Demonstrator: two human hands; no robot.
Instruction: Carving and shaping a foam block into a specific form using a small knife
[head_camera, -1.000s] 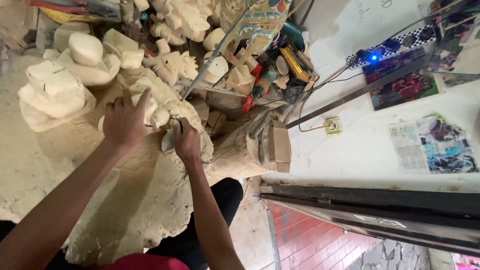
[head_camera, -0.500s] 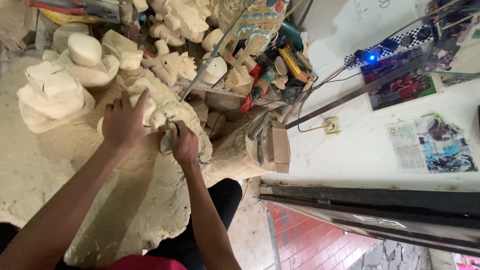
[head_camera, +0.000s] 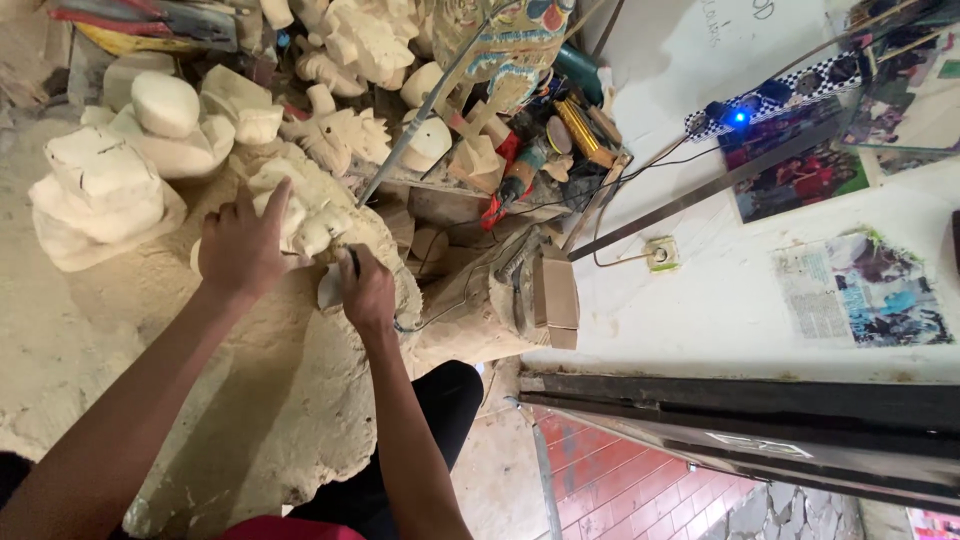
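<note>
Our left hand (head_camera: 243, 248) sits a touch further along the pale carved wooden piece (head_camera: 305, 215) than a second ago, its fingers spread a little wider over the carving's ridges. Our right hand (head_camera: 366, 290) shifts slightly too, its fist now closed around a thin dark tool (head_camera: 353, 262) whose tip shows above the knuckles, against the carving's edge.

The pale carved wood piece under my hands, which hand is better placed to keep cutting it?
Probably the right hand: it grips a dark-handled tool against the pale carved wood piece. The left hand lies spread on the carving, steadying it.
</note>
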